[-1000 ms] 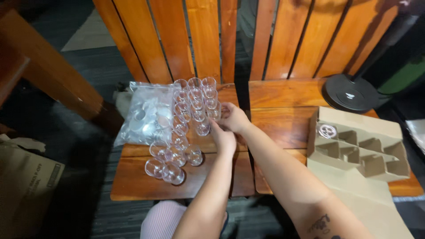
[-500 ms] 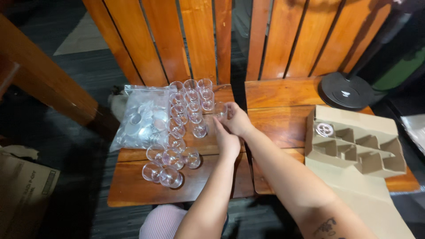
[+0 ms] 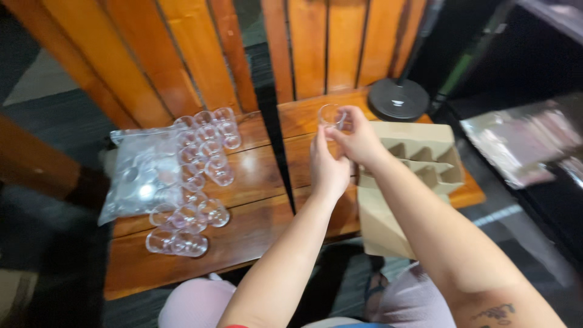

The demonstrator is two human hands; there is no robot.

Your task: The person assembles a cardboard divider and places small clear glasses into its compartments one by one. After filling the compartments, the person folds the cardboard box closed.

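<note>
Both hands hold up one small clear glass cup (image 3: pixel 331 115) above the right wooden chair seat (image 3: pixel 303 118). My right hand (image 3: pixel 358 138) grips it from the right side, and my left hand (image 3: pixel 328 167) touches it from below. Left of my hands, several more clear cups (image 3: pixel 203 161) lie in rows on the left wooden seat (image 3: pixel 243 225). Next to those cups lies a clear plastic bag (image 3: pixel 139 176). A cardboard box with divider cells (image 3: pixel 419 161) sits on the right seat, just right of my right hand.
Orange wooden chair backs (image 3: pixel 182 54) rise behind both seats. A black round stand base (image 3: pixel 398 100) sits behind the box. A shiny plastic-wrapped package (image 3: pixel 525 143) lies at the far right. My knees (image 3: pixel 200 304) are at the bottom edge.
Both hands lifted one cup out of the rows and carried it right, over the right seat near the divider box. The camera view shifted right as well.
</note>
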